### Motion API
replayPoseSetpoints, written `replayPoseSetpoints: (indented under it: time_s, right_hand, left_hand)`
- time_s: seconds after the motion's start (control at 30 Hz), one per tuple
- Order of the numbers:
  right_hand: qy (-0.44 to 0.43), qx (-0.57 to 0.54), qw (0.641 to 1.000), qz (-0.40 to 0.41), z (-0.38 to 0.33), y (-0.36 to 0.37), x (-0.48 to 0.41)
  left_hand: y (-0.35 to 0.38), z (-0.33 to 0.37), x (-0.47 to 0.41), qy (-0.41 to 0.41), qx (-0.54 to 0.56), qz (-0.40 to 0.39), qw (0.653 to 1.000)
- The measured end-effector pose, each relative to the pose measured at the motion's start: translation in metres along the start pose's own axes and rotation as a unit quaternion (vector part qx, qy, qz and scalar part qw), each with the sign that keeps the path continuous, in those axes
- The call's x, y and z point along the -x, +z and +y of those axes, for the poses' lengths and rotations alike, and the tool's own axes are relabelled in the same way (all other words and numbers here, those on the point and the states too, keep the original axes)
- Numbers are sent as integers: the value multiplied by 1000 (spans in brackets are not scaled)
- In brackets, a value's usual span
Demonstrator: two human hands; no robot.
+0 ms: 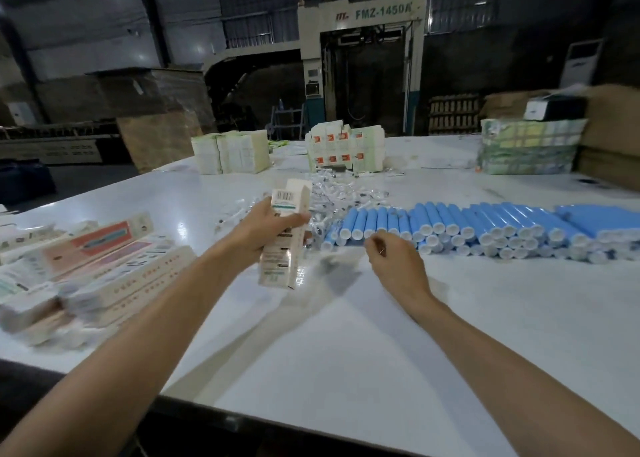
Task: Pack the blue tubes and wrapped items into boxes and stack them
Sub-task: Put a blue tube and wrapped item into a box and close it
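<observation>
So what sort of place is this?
Likely a factory packing floor: a large machine marked FMZ-1450A behind, bundled flat cartons and rows of blue tubes on a white table.

The stacked boxes (104,273) at the left of the table (346,346) are blurred and run off the picture's edge. The left hand (266,230) covers the middle of the box (289,197) it grips, and that box hides part of the wrapped items (349,193), too small to make out. Whether the curled fingers of the right hand (394,259) hold anything cannot be told; the blue tubes (485,219) are cut off at right.
</observation>
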State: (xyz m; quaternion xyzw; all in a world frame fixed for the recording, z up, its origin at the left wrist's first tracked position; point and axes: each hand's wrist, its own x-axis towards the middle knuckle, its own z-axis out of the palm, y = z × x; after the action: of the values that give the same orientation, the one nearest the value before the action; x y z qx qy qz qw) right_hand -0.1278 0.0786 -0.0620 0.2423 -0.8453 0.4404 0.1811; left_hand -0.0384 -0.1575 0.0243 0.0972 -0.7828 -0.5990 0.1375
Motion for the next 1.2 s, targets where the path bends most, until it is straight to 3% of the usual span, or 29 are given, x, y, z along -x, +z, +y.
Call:
replayPoseSetpoints:
  time_s: [0.1, 0.17, 0.4, 0.53, 0.7, 0.93, 1.0, 1.1, 1.17, 1.2]
  right_hand:
    - [35, 44, 995, 77, 7, -17, -28]
    - [47, 108, 989, 84, 14, -30, -49]
    - [78, 330, 941, 14, 42, -41, -100]
    - [73, 413, 907, -41, 54, -36, -106]
    - [46, 500, 864, -37, 49, -26, -103]
    - [32, 628, 774, -76, 24, -17, -96]
    - [21, 620, 781, -70, 24, -15, -95]
    - [2, 569, 822, 8, 29, -18, -95]
    - [32, 482, 874, 51, 21, -26, -98]
    - [58, 380, 922, 56, 12, -32, -102]
  left_hand:
    - [39, -18, -4, 18, 83, -7, 996]
    - [57, -29, -2, 26, 103, 0, 994]
    - [77, -52, 1, 7, 170, -40, 985]
    - [74, -53, 5, -35, 326, -83, 941]
    - [78, -49, -1, 7, 306, -85, 948]
    - [71, -52, 3, 54, 223, -84, 970]
    - [69, -50, 4, 59, 214, -78, 972]
    - [66, -48, 6, 63, 207, -86, 972]
    - [66, -47, 6, 63, 203, -89, 973]
    - [65, -47, 5, 65, 202, -90, 973]
